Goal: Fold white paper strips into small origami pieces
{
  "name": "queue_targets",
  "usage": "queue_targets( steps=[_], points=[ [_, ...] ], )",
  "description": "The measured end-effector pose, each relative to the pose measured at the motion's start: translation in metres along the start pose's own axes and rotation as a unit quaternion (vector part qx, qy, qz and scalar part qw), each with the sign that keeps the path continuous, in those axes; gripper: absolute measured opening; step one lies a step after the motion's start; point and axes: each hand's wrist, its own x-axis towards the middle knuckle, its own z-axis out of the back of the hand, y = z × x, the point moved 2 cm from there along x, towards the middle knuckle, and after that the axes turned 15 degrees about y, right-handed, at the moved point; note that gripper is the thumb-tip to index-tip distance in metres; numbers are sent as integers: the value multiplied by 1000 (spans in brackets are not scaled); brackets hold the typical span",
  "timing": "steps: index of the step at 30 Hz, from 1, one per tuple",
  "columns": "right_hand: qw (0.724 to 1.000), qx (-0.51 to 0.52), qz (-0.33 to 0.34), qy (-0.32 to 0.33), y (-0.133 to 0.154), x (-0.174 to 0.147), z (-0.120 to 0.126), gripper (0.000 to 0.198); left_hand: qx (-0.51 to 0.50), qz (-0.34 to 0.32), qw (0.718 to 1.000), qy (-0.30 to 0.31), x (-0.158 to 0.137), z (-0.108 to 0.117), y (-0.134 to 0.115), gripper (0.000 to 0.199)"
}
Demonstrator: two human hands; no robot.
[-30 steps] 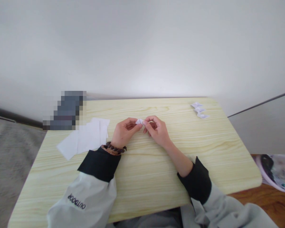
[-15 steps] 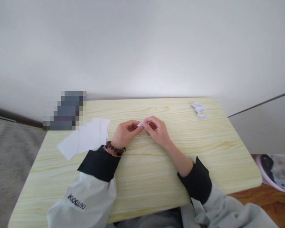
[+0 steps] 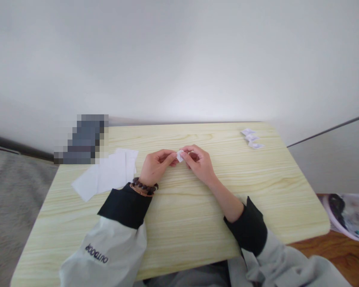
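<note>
A small piece of folded white paper (image 3: pixel 180 156) is pinched between my two hands above the middle of the table. My left hand (image 3: pixel 156 164) grips its left edge with thumb and fingers. From the other side, my right hand (image 3: pixel 199 162) holds it the same way. The fingertips hide part of the paper, so its full shape does not show. Loose white paper sheets (image 3: pixel 112 172) lie overlapping to the left of my left hand. Several small folded paper pieces (image 3: pixel 251 138) sit in a row at the back right.
The light wood table (image 3: pixel 185 231) meets a white wall (image 3: pixel 179 59) at its back edge. A blurred-out dark object (image 3: pixel 83 139) stands at the back left corner. Beyond the right edge, a pink-rimmed basin (image 3: pixel 332 219) with things in it is partly visible on the floor.
The folded paper has turned between my fingers and more of its face shows now. My left thumb has shifted slightly back to the left.
</note>
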Motion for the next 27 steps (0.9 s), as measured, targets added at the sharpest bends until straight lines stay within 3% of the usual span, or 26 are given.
queue_targets(
  steps=[4,11,18,27],
  points=[
    [1000,-18,10,7,2,-1,-1,19,6,-10,1000,-6,0,-2,1,29],
    [1000,-25,0,1,2,0,-3,17,155,-46,986,-51,-5,-6,-4,20],
    [999,40,-25,-4,1,1,-1,20,56,-36,998,-11,-1,-5,4,28],
    [1000,0,-14,-16,2,1,1,18,28,-5,1000,2,-1,-3,7,28]
  ],
)
